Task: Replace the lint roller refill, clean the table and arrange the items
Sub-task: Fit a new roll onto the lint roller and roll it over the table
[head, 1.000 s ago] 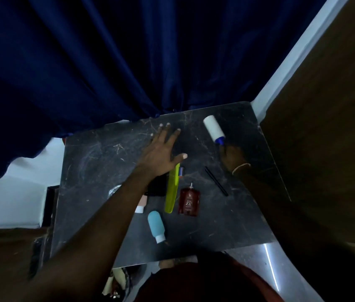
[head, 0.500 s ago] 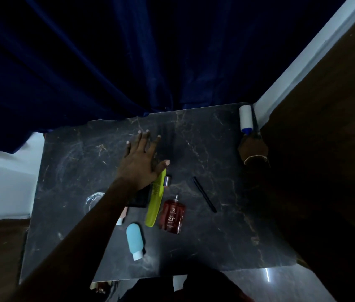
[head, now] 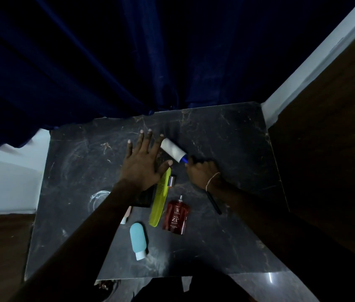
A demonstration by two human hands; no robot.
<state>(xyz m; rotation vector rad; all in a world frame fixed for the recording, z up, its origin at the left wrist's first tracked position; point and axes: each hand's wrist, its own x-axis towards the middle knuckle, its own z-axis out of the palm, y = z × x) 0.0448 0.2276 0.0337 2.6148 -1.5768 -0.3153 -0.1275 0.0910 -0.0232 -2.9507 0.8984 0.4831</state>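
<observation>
My right hand (head: pixel 202 174) grips the blue handle of the lint roller (head: pixel 174 150), whose white roll lies on the dark marble table (head: pixel 226 136) near its middle. My left hand (head: pixel 142 163) rests flat on the table with fingers spread, just left of the roll. Bits of lint (head: pixel 105 145) lie on the table to the left of that hand. In front of the hands lie a yellow-green comb (head: pixel 160 199), a red perfume bottle (head: pixel 176 216), a light blue tube (head: pixel 138 239) and a black pencil (head: pixel 214 202).
A clear glass dish (head: pixel 97 198) sits at the left. A black flat item (head: pixel 145 198) and a small pink tube (head: pixel 126 215) lie partly under my left forearm. A dark blue curtain (head: pixel 128 62) hangs behind the table; a wooden panel (head: pixel 329 149) stands at the right.
My right hand has brought the lint roller from the table's far right corner leftward to the middle, beside my left hand. The left hand stays flat on the table.
</observation>
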